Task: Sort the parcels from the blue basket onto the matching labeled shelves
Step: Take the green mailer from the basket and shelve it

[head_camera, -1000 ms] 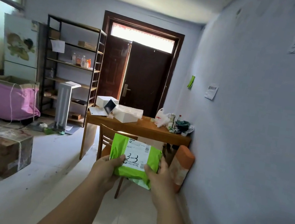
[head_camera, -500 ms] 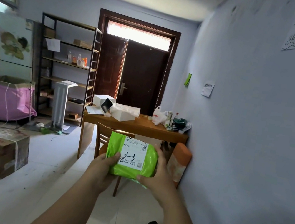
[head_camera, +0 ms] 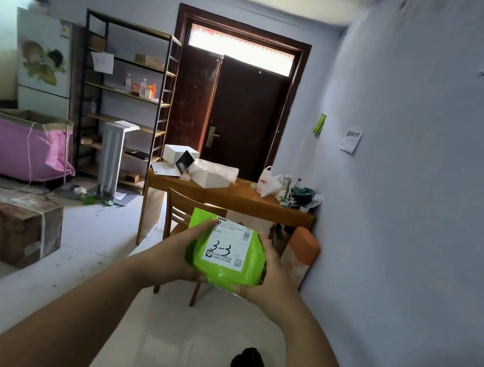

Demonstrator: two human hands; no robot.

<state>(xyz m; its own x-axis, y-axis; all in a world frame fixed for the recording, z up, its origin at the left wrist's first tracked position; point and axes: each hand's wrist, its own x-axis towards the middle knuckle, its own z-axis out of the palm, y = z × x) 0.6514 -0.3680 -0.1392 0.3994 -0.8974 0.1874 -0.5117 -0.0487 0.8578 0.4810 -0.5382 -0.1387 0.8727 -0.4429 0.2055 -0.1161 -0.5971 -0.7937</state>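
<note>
Only the head view to go on here, so it's all from that one. The person had a green parcel (head_camera: 228,250) held up in front of them, chest height or so, with the left hand (head_camera: 183,248) wrapped round its left edge, thumb lying across the top corner, and the right hand (head_camera: 268,276) cupping the right edge and underside with fingers curled round it. So both hands were gripping it, label facing the camera, and the handwritten "3-3" on the white sticker was easy to read. Looked like the read-the-label step, with the actual shelving not done yet. The blue basket wasn't anywhere in view. A metal shelf rack (head_camera: 123,99) stood well off to the left against the far wall, past a wooden desk (head_camera: 232,196) and a chair (head_camera: 180,208) that sat right behind the parcel. Whether that rack was the labelled one is a guess; any tags on it were too small to read. The next move probably called for walking round the desk to the shelves, then finding a 3-3 mark and setting the parcel down there.
</note>
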